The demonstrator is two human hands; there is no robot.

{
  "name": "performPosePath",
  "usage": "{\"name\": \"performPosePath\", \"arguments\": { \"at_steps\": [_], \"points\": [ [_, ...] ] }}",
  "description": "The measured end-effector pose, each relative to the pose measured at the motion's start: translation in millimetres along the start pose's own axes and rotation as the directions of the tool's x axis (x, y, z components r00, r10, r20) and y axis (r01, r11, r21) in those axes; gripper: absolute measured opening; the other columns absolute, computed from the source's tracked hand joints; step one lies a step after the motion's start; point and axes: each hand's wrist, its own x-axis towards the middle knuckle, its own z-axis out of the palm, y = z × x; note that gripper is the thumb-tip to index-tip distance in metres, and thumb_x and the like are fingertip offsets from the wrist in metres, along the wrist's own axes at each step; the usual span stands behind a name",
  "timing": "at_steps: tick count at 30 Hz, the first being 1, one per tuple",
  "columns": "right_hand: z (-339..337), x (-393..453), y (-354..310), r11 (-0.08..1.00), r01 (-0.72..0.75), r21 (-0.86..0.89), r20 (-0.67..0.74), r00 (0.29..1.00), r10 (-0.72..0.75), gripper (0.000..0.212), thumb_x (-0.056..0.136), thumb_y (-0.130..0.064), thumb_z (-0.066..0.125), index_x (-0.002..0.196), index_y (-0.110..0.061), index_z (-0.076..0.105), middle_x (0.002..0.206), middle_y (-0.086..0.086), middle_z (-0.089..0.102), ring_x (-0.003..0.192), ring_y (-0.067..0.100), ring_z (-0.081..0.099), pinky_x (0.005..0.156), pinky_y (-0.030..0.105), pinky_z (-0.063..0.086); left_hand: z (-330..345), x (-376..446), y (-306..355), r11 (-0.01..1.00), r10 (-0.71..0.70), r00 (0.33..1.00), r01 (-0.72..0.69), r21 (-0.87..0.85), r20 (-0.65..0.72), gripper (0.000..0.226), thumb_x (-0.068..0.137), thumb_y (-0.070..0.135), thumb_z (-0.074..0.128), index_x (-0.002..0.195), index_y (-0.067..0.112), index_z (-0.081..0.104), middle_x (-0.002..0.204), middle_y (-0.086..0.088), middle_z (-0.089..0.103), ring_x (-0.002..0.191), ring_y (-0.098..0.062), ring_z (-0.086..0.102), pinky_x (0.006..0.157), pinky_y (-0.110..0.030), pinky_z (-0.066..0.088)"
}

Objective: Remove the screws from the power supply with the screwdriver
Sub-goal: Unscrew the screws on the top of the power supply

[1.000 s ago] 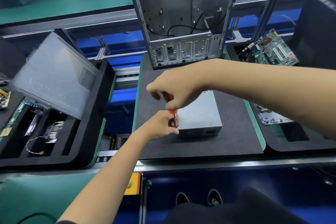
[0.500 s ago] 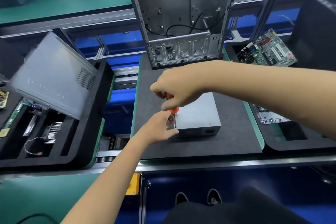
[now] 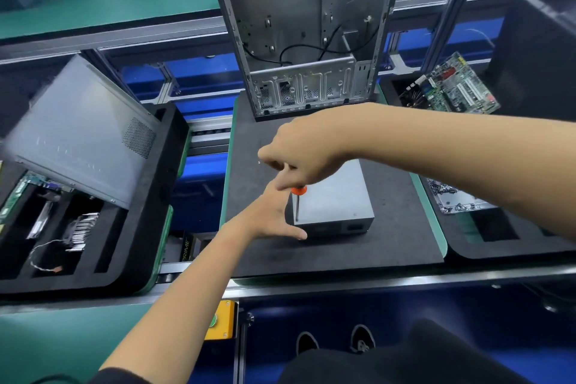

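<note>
Standing at a conveyor line with green-topped benches, you work on one black foam mat (image 3: 389, 237) carrying one open computer chassis (image 3: 308, 31) at its far edge and one power supply (image 3: 336, 199), a plain grey metal box, near its front. Your right hand (image 3: 308, 153) grasps the orange-handled screwdriver (image 3: 297, 196), tip at the box's near-left corner. Your left hand (image 3: 268, 215) lies released, fingers straight, against the box's left side.

Screwdriver (image 3: 297, 200) handle mostly hidden inside the right hand (image 3: 307, 155), only an orange collar and thin shaft showing. Tip and any screw too small to make out on the power supply (image 3: 338, 201). Far end of the supply covered by the right forearm. Computer case (image 3: 307, 31) cut off at top edge. Left-side panel (image 3: 78, 134) blurred.
</note>
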Motion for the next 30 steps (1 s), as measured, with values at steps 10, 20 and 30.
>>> {"name": "performPosePath", "arguments": {
  "at_steps": [10,20,30],
  "points": [
    [-0.3,-2.0,6.9,0.999,0.022,0.026,-0.039,0.999,-0.021,0.017,0.087,-0.020,0.058,0.103,-0.016,0.054,0.074,-0.008,0.046,0.063,0.003,0.040,0.049,0.026,0.026,-11.2,23.8,3.5,0.980,0.000,0.992,-0.025,0.196,0.127,0.124,0.046,0.058,0.086,0.142,0.025,0.015,0.144,-0.002,0.020,0.133,-0.023,0.016,0.110,-0.031,0.021],
    [6.5,-3.4,10.8,0.980,0.073,0.187,-0.138,0.989,-0.048,0.017,0.079,-0.029,0.068,0.088,-0.017,0.059,0.069,-0.013,0.059,0.065,0.001,0.050,0.051,0.017,0.032,-20.3,27.1,11.1,0.957,-0.095,0.981,0.042,0.287,0.172,0.129,0.050,0.059,0.085,0.150,0.023,0.012,0.154,-0.005,0.013,0.140,-0.028,0.010,0.116,-0.046,0.021],
    [3.0,-5.0,10.1,0.982,-0.100,0.158,-0.016,0.994,0.104,0.031,0.099,-0.035,0.034,0.081,-0.013,0.048,0.054,0.001,0.063,0.046,0.019,0.065,0.052,0.029,0.039,-22.8,28.0,16.1,0.954,-0.138,0.974,0.082,0.287,0.180,0.119,0.047,0.060,0.085,0.141,0.020,0.023,0.145,-0.002,0.023,0.133,-0.025,0.020,0.113,-0.042,0.024]
  ]
}}
